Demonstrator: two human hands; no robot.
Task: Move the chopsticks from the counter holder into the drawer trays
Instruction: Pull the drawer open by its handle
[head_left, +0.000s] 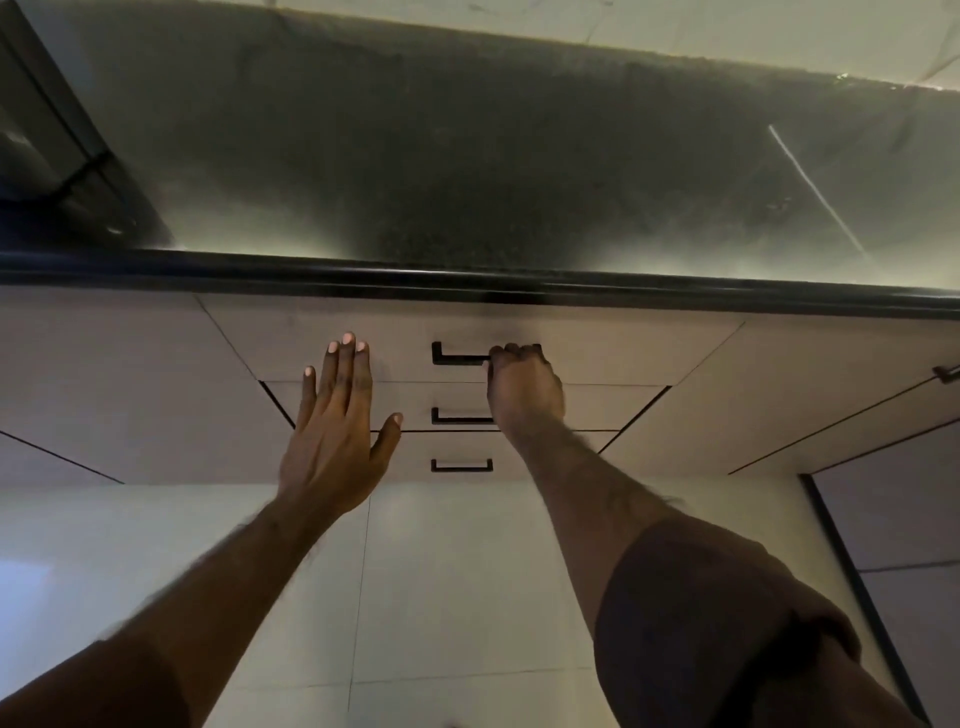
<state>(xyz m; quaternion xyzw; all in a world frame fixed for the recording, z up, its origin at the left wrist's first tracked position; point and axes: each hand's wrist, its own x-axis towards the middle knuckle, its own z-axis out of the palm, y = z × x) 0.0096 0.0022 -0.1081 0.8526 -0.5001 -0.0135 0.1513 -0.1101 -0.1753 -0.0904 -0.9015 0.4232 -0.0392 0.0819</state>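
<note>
Two bare forearms reach forward over a pale tiled floor (441, 597). The left hand (337, 431) lies flat, fingers spread wide, against the top drawer front (395, 358). The right hand (524, 389) is curled tightly around that drawer's black handle (460, 356). Beyond, the dark countertop (467, 156) shows no chopsticks or holder.

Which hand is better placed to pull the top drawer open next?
Right. The right hand is already curled around the top drawer handle; the left hand is open and flat against the drawer front, gripping nothing.
</note>
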